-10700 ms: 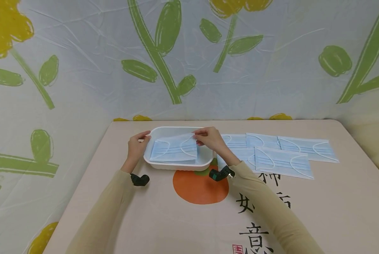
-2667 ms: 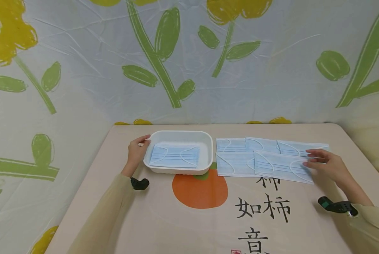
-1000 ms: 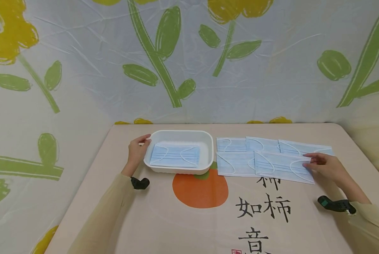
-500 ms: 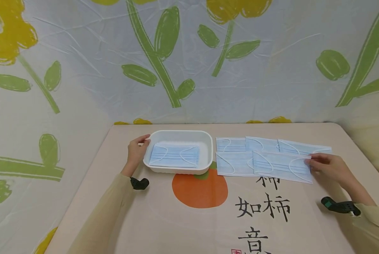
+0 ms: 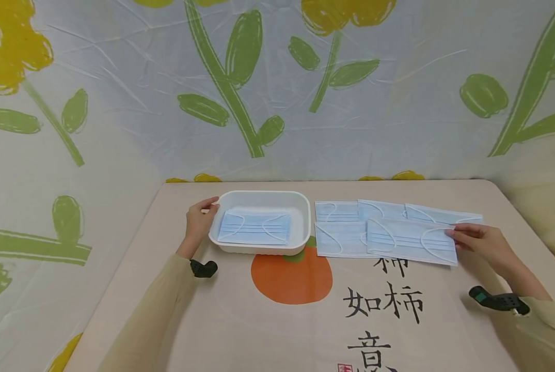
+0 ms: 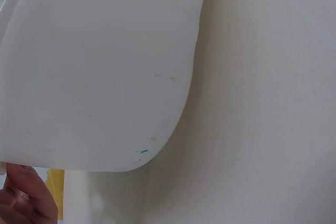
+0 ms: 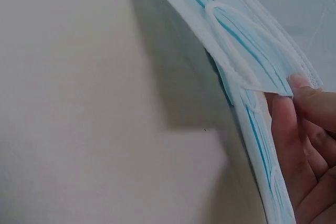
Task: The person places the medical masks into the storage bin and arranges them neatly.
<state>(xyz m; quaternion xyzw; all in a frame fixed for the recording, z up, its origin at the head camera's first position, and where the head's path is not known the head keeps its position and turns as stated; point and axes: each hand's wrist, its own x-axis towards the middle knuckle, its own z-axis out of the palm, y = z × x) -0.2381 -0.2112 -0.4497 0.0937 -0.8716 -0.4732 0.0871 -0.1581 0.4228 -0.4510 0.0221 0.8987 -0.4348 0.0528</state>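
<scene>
"Two things are being held; which ones?"

"A mask, on the right of the counter, is pinched at its far right corner between thumb and fingers of the right hand. By the left hand, the left rim of the white tray is gripped, with thumb and fingers nearly together."

"How is the mask placed?"

"Its right end is raised. On its left, a second mask is partly covered by it. On the far side, three overlapping masks are laid in a row."

"And inside the tray?"

"Toward the near left, a tray mask is laid flat."
</scene>
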